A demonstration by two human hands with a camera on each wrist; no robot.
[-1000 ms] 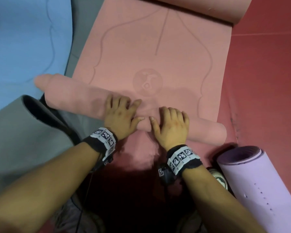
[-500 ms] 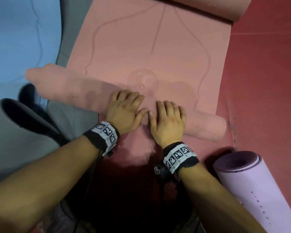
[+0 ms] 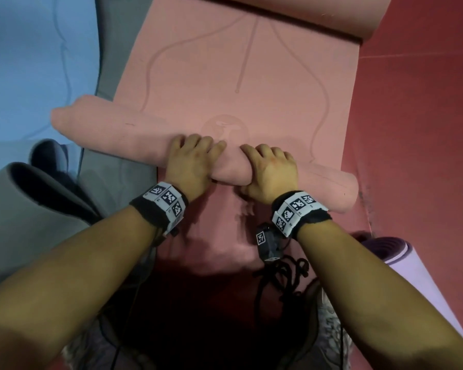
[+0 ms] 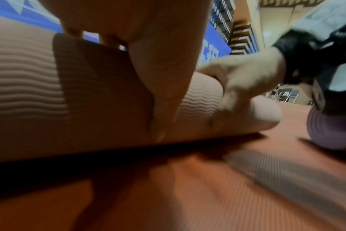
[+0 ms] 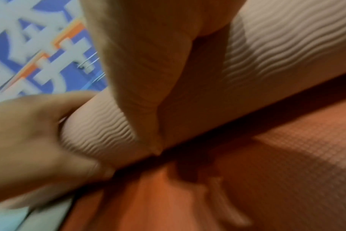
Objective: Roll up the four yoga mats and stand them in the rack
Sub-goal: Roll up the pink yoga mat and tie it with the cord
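The step in hand is rolling the pink mat [image 3: 251, 76], which lies on the red floor [image 3: 417, 129] with its near end wound into a thick roll [image 3: 118, 137] that runs across the mat's width. Both hands sit side by side at the middle of that roll. The left hand [image 3: 190, 164] has its fingers curled over the top and its thumb tucked at the near side; the right hand [image 3: 270, 169] grips the same way, fingers hooked over the crest and thumb down at the seam where roll meets floor, as the wrist views show. So both hands are closed around the roll, not flat on it.

The roll is skewed: its left end sticks out past the mat's edge over the grey mat [image 3: 112, 57], while its right end [image 3: 342, 193] sits nearer the person. A long stretch of flat mat lies ahead, and its far end [image 3: 305, 12] curls up on its own.

I judge the task is partly done: a purple mat [image 3: 412, 276] lies already rolled at the right, while the blue mat [image 3: 24, 62] and the grey one look unrolled. No rack shows.

Next, the hands should push the roll forward and re-grip, pressing harder on the right to square it.
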